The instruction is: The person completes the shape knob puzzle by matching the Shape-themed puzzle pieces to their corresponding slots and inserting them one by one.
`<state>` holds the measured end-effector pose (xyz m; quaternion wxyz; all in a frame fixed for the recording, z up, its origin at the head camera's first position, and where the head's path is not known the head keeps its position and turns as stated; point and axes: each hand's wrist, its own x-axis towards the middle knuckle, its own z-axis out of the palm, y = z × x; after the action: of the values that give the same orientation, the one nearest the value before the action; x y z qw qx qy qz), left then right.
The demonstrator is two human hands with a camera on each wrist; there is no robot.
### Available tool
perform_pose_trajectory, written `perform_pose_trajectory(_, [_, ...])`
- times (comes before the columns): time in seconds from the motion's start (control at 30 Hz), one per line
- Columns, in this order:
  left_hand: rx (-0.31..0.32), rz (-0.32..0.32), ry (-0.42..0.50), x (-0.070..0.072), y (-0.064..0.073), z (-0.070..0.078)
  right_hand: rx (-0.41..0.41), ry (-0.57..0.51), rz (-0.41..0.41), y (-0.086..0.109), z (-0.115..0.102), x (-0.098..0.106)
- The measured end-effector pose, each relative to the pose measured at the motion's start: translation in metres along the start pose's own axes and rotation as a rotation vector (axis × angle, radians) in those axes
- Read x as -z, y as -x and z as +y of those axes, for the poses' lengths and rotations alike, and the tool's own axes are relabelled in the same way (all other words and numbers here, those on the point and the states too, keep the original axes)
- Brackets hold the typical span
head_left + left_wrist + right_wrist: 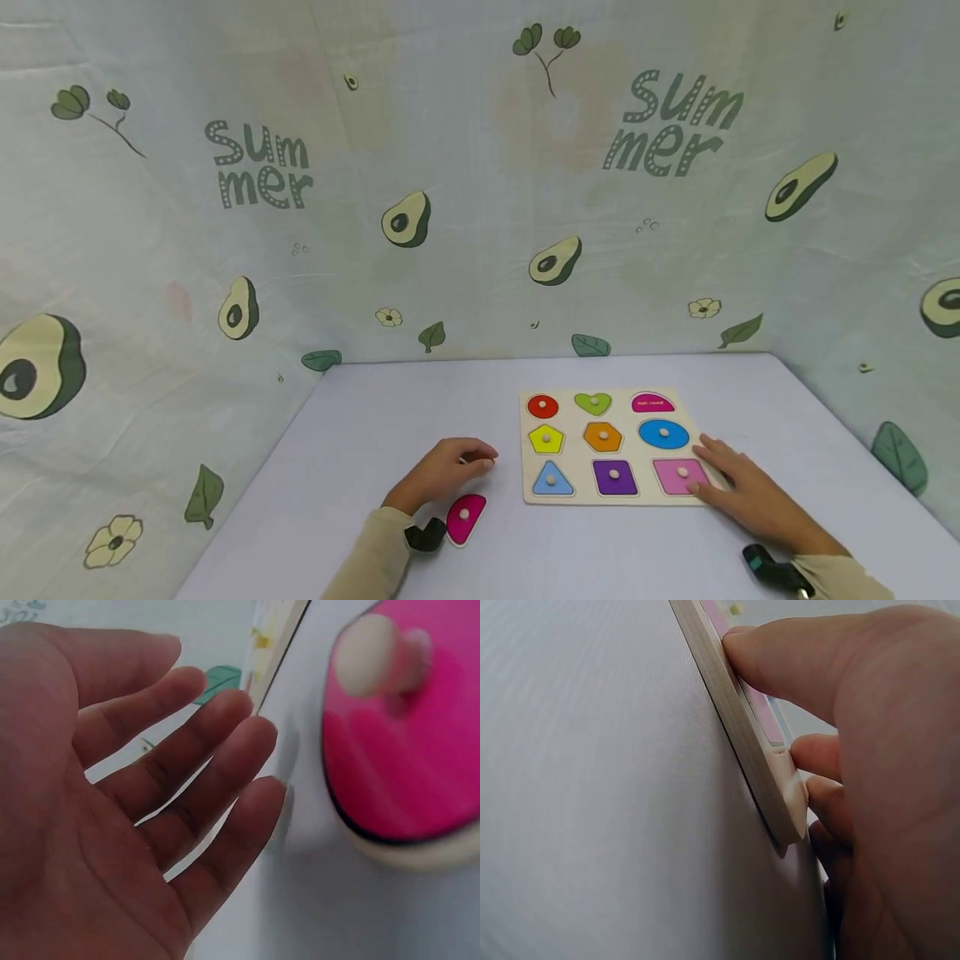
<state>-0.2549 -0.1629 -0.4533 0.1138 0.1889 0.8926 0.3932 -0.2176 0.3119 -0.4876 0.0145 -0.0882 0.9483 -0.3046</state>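
Note:
In the head view a wooden puzzle board (577, 499) lies on the white table, with knobbed coloured shapes in its slots, among them a pink rectangle (667, 477). Its top right slot (652, 403) shows printed magenta and no knob. My right hand (757, 500) rests at the board's right edge, thumb on top by the pink rectangle and the other fingers along the side. Left of the board my left hand (450, 471) hovers with loosely bent fingers, holding nothing. Close by its wrist lies a magenta half-round piece (467, 521) with a pale knob, apart from the fingers in the left wrist view.
Behind and beside the table (420, 400) hangs a pale cloth (465, 150) printed with avocados, leaves and lettering. A dark wrist camera (426, 536) sits on the left wrist, right beside the loose piece. Another camera (772, 571) is on the right wrist.

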Motion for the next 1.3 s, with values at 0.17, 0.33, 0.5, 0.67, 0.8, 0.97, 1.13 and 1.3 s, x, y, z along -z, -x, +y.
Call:
perform_pose_trajectory(0.17, [0.031, -0.042, 0.062, 0.003, 0.012, -0.011, -0.002, 0.010, -0.002, -0.002, -0.002, 0.001])
perform_pose_trajectory(0.33, [0.012, -0.099, 0.078, 0.009, 0.017, -0.017, 0.001, 0.004, -0.003, -0.005, -0.001, 0.001])
perform_pose_trajectory(0.5, [-0.011, -0.200, 0.098, 0.014, 0.018, -0.022, 0.009, -0.011, 0.004, -0.003, 0.000, 0.000])
perform_pose_trajectory(0.67, [-0.036, -0.273, 0.110, 0.012, 0.018, -0.025, -0.006, -0.003, 0.001, -0.001, 0.000, 0.000])
perform_pose_trajectory(0.8, [-0.028, -0.279, 0.079, 0.008, 0.020, -0.024, -0.007, 0.011, -0.004, 0.000, 0.000, 0.002])
perform_pose_trajectory(0.97, [-0.023, -0.271, 0.044, 0.003, 0.020, -0.025, -0.016, 0.029, -0.012, 0.000, 0.002, 0.005])
perform_pose_trajectory(1.13, [-0.016, -0.290, 0.023, 0.005, 0.019, -0.024, -0.013, 0.015, -0.008, -0.002, 0.003, 0.006])
perform_pose_trajectory(1.3, [-0.024, -0.334, -0.012, 0.013, 0.022, -0.023, 0.004, -0.022, 0.004, -0.001, 0.002, 0.000])
